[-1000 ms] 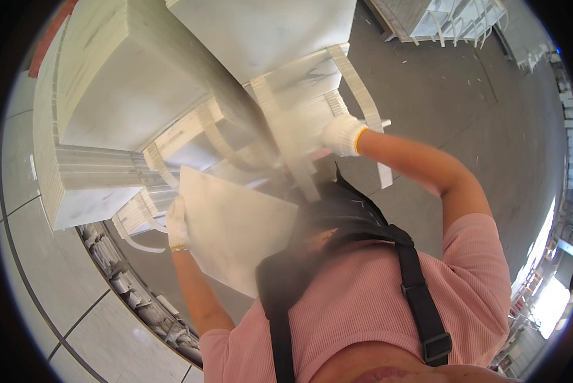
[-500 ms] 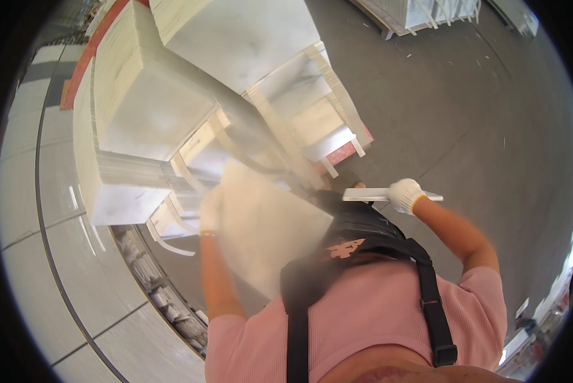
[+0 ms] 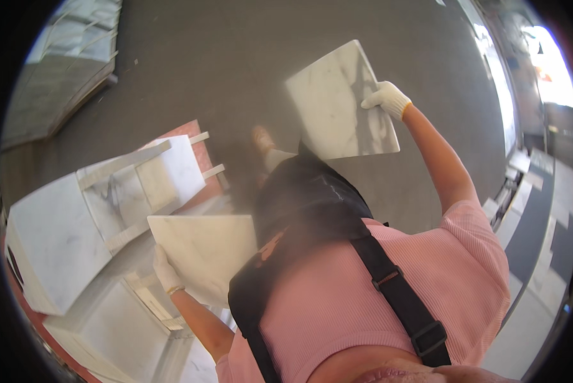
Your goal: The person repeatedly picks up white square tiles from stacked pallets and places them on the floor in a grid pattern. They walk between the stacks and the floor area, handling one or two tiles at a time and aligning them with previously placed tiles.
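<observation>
My right hand (image 3: 388, 100), in a white knit glove, grips the edge of a square marble tile (image 3: 337, 105) with grey veins. The thumb lies over the tile's face, and the fingers behind it are hidden. On the other side, my left hand (image 3: 165, 269), gloved too, holds a paler marble tile (image 3: 205, 252) by its outer edge, close to my body. Both tiles are held off the floor and apart from each other. The left tile's lower part reaches beside my black apron (image 3: 305, 198).
Stacks of white marble tiles (image 3: 57, 236) with spacer strips stand at the left, on a red base (image 3: 200, 153). Another stack (image 3: 76, 70) stands far left on the grey floor (image 3: 216, 70). Along the right runs a surface with tile pieces (image 3: 532, 255).
My body has turned to the right, so the stacks sit farther left. The right tile, earlier seen edge-on, now shows its veined face and is farther forward. Both hands keep their tiles.
</observation>
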Motion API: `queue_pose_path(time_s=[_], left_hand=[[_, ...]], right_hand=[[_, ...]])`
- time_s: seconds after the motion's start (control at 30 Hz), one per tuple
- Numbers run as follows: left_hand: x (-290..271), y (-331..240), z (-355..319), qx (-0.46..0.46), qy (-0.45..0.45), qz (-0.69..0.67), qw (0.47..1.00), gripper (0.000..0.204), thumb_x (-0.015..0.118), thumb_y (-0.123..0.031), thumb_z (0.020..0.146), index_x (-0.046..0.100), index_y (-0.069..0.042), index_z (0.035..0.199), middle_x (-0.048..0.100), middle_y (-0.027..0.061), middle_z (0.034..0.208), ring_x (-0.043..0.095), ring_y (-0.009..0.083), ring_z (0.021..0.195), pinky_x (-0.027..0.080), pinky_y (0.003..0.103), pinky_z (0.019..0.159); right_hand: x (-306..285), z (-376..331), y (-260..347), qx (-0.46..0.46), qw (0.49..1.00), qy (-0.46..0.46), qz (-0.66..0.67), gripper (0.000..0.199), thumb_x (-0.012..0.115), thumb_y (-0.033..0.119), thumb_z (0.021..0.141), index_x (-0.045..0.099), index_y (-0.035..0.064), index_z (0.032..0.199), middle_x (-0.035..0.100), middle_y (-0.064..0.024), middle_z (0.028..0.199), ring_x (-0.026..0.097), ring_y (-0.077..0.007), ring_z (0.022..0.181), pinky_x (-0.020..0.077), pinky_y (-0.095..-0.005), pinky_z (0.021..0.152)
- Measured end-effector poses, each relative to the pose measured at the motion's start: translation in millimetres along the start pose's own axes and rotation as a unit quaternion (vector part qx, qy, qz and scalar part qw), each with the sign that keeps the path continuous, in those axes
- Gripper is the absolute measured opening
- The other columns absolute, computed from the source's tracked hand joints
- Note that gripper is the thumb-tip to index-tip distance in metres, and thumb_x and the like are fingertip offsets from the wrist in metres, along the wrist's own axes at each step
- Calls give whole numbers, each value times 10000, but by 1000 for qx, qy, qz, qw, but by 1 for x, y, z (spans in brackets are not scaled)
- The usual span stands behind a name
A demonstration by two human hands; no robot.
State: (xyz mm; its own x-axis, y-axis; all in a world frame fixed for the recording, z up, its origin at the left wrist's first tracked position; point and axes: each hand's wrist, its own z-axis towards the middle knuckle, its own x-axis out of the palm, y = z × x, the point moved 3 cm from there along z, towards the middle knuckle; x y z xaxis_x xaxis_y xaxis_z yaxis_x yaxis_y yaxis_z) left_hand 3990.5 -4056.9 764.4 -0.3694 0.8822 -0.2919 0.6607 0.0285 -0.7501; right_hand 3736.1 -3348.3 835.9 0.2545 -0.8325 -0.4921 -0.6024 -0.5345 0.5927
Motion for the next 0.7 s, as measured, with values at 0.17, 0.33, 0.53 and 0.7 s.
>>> queue_pose_path(time_s=[0.17,0.33,0.53,0.7], left_hand=[[61,-52,32,22,99,77,992,593,512,-433,1088,569,58,1415,641,136,1354,593,223,1192,462,345,1039],[155,-129,44,113,196,188,956,614,496,-436,1093,538,57,1457,613,149,1410,582,218,1226,439,339,1080],[280,-185,73,138,240,254,927,568,495,-408,1099,576,72,1392,646,117,1342,589,192,1187,448,338,1052],[403,-222,52,169,288,310,890,527,504,-387,1102,605,70,1344,662,105,1290,602,185,1148,461,339,1026]], right_hand=[[-33,-115,-132,29,930,-117,348,419,746,69,795,679,-98,1174,737,-157,1075,725,-263,927,590,-400,876],[-42,-187,-223,54,848,-211,484,404,745,65,800,671,-93,1165,729,-157,1054,727,-268,892,604,-407,833],[-33,-217,-323,73,765,-313,559,312,743,92,797,715,-52,1072,730,-117,959,711,-226,829,579,-364,770],[-30,-242,-392,88,694,-358,618,243,729,98,796,715,-16,1011,717,-77,918,692,-200,817,562,-330,766]])
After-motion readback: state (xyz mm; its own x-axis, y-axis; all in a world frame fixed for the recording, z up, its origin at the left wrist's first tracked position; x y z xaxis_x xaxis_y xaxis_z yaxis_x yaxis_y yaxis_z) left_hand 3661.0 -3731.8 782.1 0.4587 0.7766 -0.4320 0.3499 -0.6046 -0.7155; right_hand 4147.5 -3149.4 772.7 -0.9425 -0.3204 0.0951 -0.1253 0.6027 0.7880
